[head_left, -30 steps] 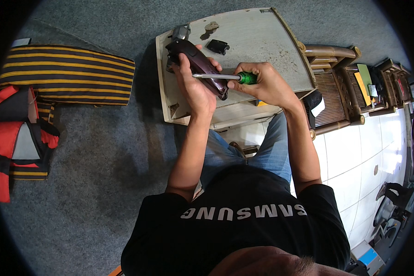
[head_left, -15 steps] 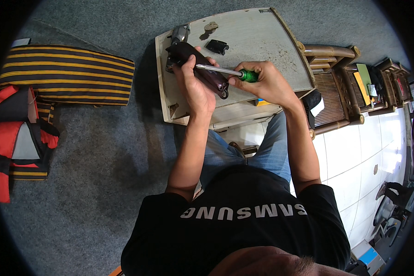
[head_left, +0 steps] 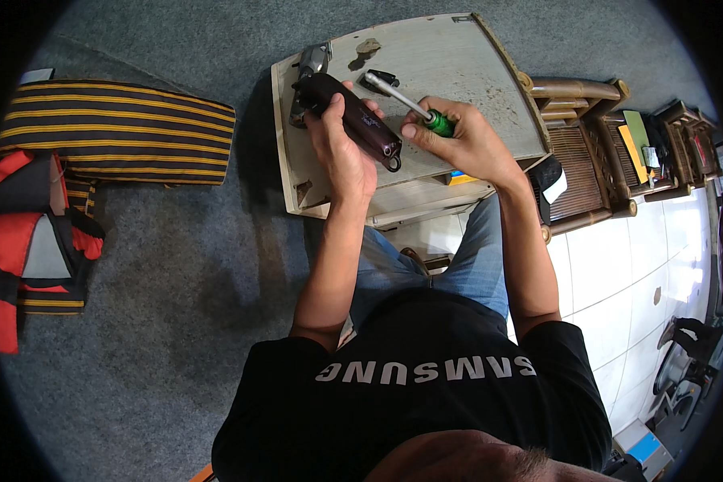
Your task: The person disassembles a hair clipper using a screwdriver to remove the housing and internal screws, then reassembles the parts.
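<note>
My left hand (head_left: 347, 157) is closed round a dark maroon hair clipper (head_left: 360, 120), held slanting above the table with a small hanging loop at its lower right end. My thumb lies along its near side. In my right hand (head_left: 475, 145) is a screwdriver (head_left: 410, 103), gripped by its green handle. Its metal shaft points up and left, apart from the clipper. Behind the shaft, a small black plastic piece (head_left: 390, 78) rests on the table. Partly hidden by the clipper, a grey metallic object (head_left: 315, 59) lies at the table's left edge.
The worn pale table (head_left: 450, 64) has a raised wooden rim and an open compartment below. To the right stand bamboo chairs (head_left: 580, 165) with items on them. A striped cushion (head_left: 136, 132) and red-black fabric (head_left: 12, 241) lie left on grey carpet (head_left: 169, 321).
The screwdriver has swung away from the clipper, its shaft now pointing farther up over the black piece. My right hand has turned slightly; the left keeps its hold, with the clipper rolled a little.
</note>
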`<state>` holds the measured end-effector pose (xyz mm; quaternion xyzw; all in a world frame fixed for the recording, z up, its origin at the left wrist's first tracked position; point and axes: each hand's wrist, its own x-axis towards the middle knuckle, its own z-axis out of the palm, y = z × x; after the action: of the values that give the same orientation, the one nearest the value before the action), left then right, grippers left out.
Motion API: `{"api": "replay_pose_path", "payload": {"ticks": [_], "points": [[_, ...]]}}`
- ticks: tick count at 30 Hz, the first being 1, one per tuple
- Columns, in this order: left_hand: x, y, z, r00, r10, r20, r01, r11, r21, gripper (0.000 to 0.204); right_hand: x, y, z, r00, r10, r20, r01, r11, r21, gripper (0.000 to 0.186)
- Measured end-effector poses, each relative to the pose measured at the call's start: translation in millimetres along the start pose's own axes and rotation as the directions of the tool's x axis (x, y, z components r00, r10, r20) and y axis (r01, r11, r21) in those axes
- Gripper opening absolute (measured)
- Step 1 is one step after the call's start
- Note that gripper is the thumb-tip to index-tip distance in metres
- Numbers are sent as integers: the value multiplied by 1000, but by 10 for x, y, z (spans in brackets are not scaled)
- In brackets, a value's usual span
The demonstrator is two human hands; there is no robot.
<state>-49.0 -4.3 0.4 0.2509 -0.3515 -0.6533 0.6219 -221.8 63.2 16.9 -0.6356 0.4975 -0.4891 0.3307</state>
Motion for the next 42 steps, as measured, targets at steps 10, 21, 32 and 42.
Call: {"api": "replay_pose_path", "payload": {"ticks": [10, 21, 32, 42], "points": [[-54, 65, 111, 1000, -25, -18, 27, 987, 156, 49, -52, 94, -113, 971, 167, -170, -84, 907, 412, 32], [-72, 54, 128, 999, 4, -35, 4, 973, 233, 51, -339, 128, -611, 933, 237, -270, -173, 955, 241, 36], [-66, 50, 113, 998, 2, -63, 12, 977, 211, 51, -319, 159, -600, 948, 124, -294, -64, 977, 204, 35], [-65, 22, 131, 996, 39, -76, -21, 973, 229, 50, -304, 218, -645, 905, 241, -350, -16, 842, 539, 33]]}}
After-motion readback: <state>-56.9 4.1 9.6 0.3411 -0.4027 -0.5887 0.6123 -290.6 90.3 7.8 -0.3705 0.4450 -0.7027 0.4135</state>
